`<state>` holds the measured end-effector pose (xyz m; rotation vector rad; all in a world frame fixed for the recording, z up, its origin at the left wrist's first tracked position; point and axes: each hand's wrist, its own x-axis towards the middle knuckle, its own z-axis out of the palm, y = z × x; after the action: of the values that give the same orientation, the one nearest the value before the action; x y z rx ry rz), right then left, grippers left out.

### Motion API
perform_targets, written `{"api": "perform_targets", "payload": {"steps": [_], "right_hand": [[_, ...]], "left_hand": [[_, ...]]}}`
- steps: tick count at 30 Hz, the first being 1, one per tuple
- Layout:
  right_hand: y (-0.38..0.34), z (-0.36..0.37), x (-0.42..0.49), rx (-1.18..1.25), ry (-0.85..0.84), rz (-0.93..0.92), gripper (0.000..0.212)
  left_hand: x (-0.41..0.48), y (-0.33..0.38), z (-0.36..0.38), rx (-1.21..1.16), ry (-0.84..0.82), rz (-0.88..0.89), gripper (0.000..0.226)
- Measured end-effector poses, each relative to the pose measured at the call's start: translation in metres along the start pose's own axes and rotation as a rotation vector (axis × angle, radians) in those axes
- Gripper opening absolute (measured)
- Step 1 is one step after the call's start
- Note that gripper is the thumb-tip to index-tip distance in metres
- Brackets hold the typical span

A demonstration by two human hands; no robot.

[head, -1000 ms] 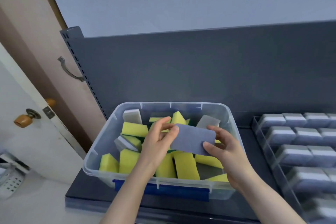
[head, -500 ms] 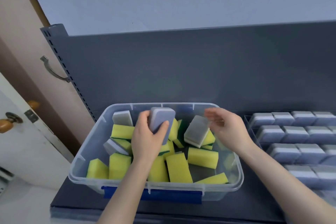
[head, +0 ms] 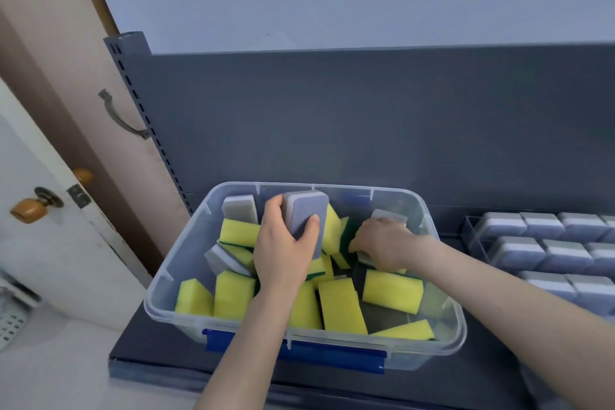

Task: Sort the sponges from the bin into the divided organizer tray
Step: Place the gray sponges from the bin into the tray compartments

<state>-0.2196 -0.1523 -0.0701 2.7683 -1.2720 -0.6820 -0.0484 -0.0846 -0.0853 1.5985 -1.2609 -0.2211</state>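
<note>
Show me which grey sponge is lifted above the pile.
The blue-grey rectangular sponge gripped upright in the left hand; the other grey sponges sit down in the clear plastic bin, one held by the right hand.

grey sponge (head: 304,220) upright over bin (head: 166,276) (yellow sponges (head: 339,306) inside) | tray (head: 471,233) right

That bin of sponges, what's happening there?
A person is sorting sponges. Their left hand holds a blue-grey sponge upright over the clear bin, while the right hand reaches inside and grips a second grey sponge. Yellow sponges lie jumbled in the bin. The organizer tray on the right holds rows of grey ones.
</note>
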Motion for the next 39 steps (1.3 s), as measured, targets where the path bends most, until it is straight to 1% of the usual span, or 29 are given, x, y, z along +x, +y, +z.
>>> {"api": "perform_targets", "payload": {"steps": [3, 6, 7, 9, 12, 13, 14, 15, 17, 18, 19, 22, 24, 25, 26, 29, 30, 31, 34, 39], "right_hand": [[0.004, -0.004, 0.000, -0.126, 0.002, -0.013, 0.033], [0.008, -0.012, -0.004, -0.088, 0.027, 0.029, 0.031], [0.009, -0.015, -0.006, -0.051, 0.066, 0.045, 0.031], [0.012, -0.021, -0.008, 0.034, 0.223, 0.055, 0.030], [0.017, -0.024, -0.016, 0.170, 0.534, 0.076, 0.035], [0.017, -0.021, -0.020, 0.197, 0.582, 0.079, 0.036], [0.017, -0.015, -0.024, 0.221, 0.562, 0.078, 0.036], [0.016, -0.005, -0.027, 0.245, 0.485, 0.070, 0.038], [0.015, 0.014, -0.035, 0.278, 0.256, 0.040, 0.045], [0.016, 0.020, -0.039, 0.298, 0.196, 0.031, 0.049], [0.019, 0.023, -0.041, 0.331, 0.193, 0.037, 0.051], [0.026, 0.019, -0.038, 0.383, 0.303, 0.140, 0.052], [0.027, 0.014, -0.029, 0.377, 0.357, 0.224, 0.049], [0.025, 0.012, -0.023, 0.373, 0.352, 0.264, 0.045], [0.024, 0.011, -0.018, 0.365, 0.310, 0.299, 0.045], [0.021, 0.013, -0.003, 0.344, 0.071, 0.347, 0.058], [0.020, 0.014, 0.000, 0.370, 0.025, 0.354, 0.060], [0.019, 0.015, 0.003, 0.401, 0.016, 0.363, 0.061], [0.016, 0.015, 0.004, 0.459, 0.098, 0.392, 0.061], [0.005, 0.018, -0.006, 0.527, 0.219, 0.426, 0.072]], "left_hand": [[0.001, 0.000, 0.000, -0.010, 0.023, -0.007, 0.041], [0.001, 0.000, 0.000, -0.022, 0.041, 0.000, 0.040], [0.001, 0.000, 0.000, -0.028, 0.049, 0.003, 0.040], [0.002, 0.000, -0.001, -0.041, 0.069, 0.004, 0.040], [0.003, 0.001, -0.001, -0.053, 0.099, 0.009, 0.039], [0.002, 0.001, -0.001, -0.054, 0.101, 0.013, 0.038], [0.002, 0.002, -0.001, -0.056, 0.100, 0.016, 0.039], [0.001, 0.002, -0.001, -0.057, 0.097, 0.018, 0.039], [0.000, 0.001, -0.001, -0.054, 0.092, 0.017, 0.040], [0.000, 0.001, -0.001, -0.051, 0.091, 0.017, 0.040], [0.001, 0.001, 0.000, -0.050, 0.089, 0.019, 0.040], [0.002, 0.002, 0.001, -0.051, 0.076, 0.025, 0.039], [0.002, 0.002, 0.001, -0.046, 0.066, 0.024, 0.038], [0.002, 0.002, 0.000, -0.044, 0.062, 0.021, 0.038], [0.002, 0.001, 0.000, -0.042, 0.057, 0.020, 0.038], [0.001, 0.002, -0.001, -0.038, 0.042, 0.020, 0.038], [0.001, 0.002, -0.001, -0.038, 0.036, 0.018, 0.038], [0.001, 0.001, -0.001, -0.037, 0.030, 0.017, 0.038], [0.001, 0.001, -0.001, -0.032, 0.016, 0.018, 0.039], [0.000, 0.000, -0.003, -0.019, -0.011, 0.018, 0.038]]}}
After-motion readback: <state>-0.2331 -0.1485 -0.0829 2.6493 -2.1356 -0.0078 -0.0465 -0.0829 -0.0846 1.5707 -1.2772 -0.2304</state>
